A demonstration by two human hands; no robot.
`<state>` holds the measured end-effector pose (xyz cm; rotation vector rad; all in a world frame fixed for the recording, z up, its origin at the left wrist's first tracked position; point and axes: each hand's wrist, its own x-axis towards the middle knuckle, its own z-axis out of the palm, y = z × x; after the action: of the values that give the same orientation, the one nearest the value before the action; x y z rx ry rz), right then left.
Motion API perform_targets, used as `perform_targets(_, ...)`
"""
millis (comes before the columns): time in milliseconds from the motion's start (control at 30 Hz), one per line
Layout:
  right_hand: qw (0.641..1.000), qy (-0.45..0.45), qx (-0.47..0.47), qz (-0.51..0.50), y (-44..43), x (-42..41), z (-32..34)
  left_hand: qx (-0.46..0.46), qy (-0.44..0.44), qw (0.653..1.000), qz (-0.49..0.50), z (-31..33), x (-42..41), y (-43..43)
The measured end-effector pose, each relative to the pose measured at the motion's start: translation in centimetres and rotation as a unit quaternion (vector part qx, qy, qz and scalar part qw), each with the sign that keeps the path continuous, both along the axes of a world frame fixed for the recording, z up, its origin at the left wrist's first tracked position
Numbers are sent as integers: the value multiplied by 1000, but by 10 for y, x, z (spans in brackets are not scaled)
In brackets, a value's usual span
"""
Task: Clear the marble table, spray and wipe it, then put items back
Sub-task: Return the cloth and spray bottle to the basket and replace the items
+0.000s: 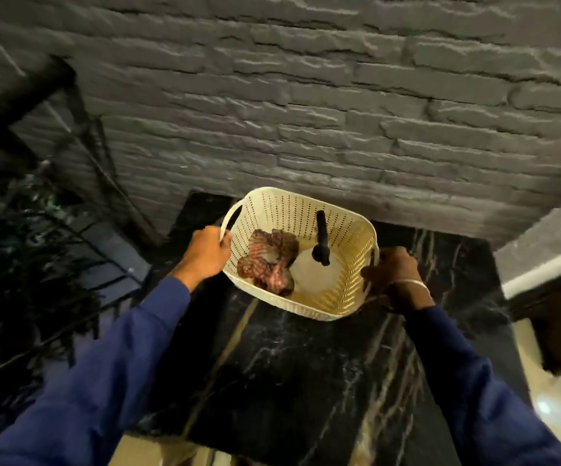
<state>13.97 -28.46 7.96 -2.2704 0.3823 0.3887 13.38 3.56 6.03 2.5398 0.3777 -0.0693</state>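
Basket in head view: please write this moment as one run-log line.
left hand: grips basket handle | right hand: grips opposite handle | basket holds: cloth, spray bottle | position: over marble table, contact unclear

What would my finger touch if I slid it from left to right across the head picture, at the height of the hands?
Plant → left hand → cloth → spray bottle → right hand. The cloth and bottle lie inside the basket that both hands hold.
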Motion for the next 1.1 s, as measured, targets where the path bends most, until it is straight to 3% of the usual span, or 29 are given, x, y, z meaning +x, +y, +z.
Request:
perform_targets(233, 995, 24, -1, 92, 132, 47, -19, 22, 27, 996, 81, -23, -24, 134)
perform_targets(367, 996, 18, -2, 83, 170, 52, -39, 13, 44, 995, 92, -50, -29, 175)
perform_targets(700, 994, 16, -71, 82, 194, 48, -52, -45, 48, 995, 74, -61, -34, 180)
perform_targets(1100, 993, 22, -103, 49, 199, 27, -71, 0, 59, 995, 86, -83, -45, 182)
